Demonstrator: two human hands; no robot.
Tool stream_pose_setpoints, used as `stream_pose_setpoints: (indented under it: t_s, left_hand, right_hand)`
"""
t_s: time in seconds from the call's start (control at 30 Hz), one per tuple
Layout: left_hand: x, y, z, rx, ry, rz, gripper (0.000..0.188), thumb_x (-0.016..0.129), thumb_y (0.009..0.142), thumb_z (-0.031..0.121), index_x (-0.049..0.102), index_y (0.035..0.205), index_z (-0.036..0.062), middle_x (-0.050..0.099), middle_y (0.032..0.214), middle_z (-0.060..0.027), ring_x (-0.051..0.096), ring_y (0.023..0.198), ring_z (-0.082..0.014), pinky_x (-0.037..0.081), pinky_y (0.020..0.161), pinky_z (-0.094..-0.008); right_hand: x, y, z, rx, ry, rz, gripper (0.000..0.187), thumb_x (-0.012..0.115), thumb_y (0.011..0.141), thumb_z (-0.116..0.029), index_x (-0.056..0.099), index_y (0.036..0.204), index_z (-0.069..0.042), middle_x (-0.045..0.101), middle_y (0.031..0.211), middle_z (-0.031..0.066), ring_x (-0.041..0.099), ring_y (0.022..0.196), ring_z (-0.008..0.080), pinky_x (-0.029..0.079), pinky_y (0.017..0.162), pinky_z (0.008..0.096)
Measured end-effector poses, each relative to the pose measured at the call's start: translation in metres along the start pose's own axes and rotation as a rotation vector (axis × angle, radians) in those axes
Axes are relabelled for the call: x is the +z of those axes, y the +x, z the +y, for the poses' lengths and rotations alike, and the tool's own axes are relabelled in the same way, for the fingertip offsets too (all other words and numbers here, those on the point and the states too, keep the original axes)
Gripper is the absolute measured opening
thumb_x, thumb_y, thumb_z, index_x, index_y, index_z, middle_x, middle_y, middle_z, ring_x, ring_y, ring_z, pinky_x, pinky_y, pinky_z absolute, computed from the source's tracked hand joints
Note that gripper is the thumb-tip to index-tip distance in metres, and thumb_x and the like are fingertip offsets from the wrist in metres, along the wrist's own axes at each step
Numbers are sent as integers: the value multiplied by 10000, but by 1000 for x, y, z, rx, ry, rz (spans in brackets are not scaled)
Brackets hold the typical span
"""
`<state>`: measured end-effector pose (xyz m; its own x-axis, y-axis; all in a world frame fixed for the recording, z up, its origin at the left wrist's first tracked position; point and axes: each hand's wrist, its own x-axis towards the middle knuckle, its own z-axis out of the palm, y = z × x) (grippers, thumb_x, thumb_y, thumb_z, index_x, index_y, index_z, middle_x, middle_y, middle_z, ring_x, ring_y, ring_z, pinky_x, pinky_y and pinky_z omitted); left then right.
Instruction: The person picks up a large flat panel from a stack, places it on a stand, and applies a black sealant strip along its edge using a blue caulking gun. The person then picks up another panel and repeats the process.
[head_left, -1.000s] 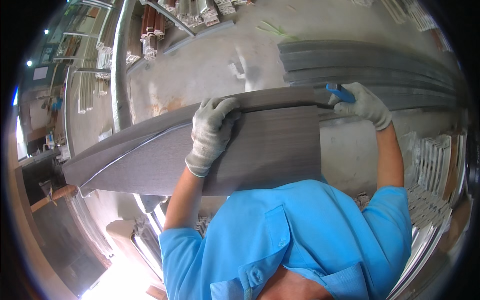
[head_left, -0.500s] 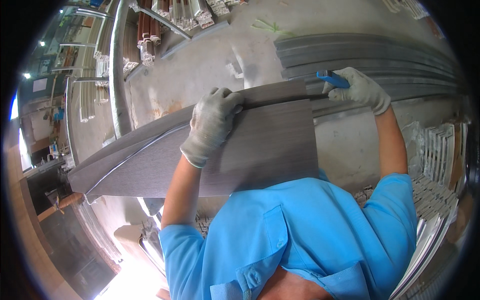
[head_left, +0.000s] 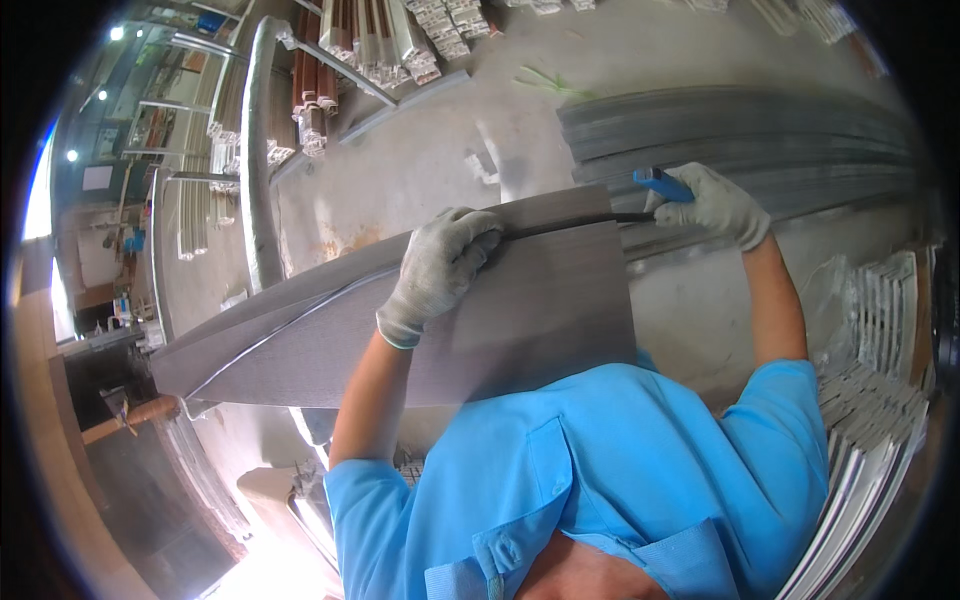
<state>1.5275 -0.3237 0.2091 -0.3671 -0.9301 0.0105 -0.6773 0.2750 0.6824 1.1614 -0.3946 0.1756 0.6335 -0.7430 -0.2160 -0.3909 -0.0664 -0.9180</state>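
Note:
A long dark grey wood-grain panel (head_left: 530,310) lies across in front of me, with a lengthwise groove and a thin pale line along its left part. My left hand (head_left: 440,265), in a grey work glove, rests on it with curled fingers, closed on a black flexible strip (head_left: 560,228). From there the strip runs along the groove and past the panel's right end to my right hand (head_left: 715,205). This gloved hand is closed around a blue utility knife (head_left: 662,185) and the strip's end. No blade shows.
Long dark grey profiles (head_left: 740,130) lie on the floor beyond my right hand. A metal rack post (head_left: 262,160) stands at the left, near bundled brown and white profiles (head_left: 365,40). At the right are stacked white profiles (head_left: 870,420).
My left hand sits slightly farther right along the panel. The black strip between my hands shows more plainly. The whole view has shifted a little, while the right hand keeps its hold.

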Motion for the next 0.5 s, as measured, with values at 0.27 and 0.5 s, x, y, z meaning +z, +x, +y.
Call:
stream_pose_setpoints:
  t_s: [0.27,0.5]
  left_hand:
    - [22,3,2,101,148,92,92,664,893,60,704,972,35,676,876,-138,627,824,-344,501,753,-427]
    - [41,7,17,94,153,177,110,639,849,15,667,952,39,658,889,-136,602,854,-357,484,771,-452]
  right_hand:
    - [3,-4,12,24,-39,4,241,798,850,-200,731,981,-11,713,868,68,646,846,165,508,853,341]
    - [12,-8,22,69,130,14,244,804,852,-214,726,969,-14,685,829,37,613,810,126,503,810,316]
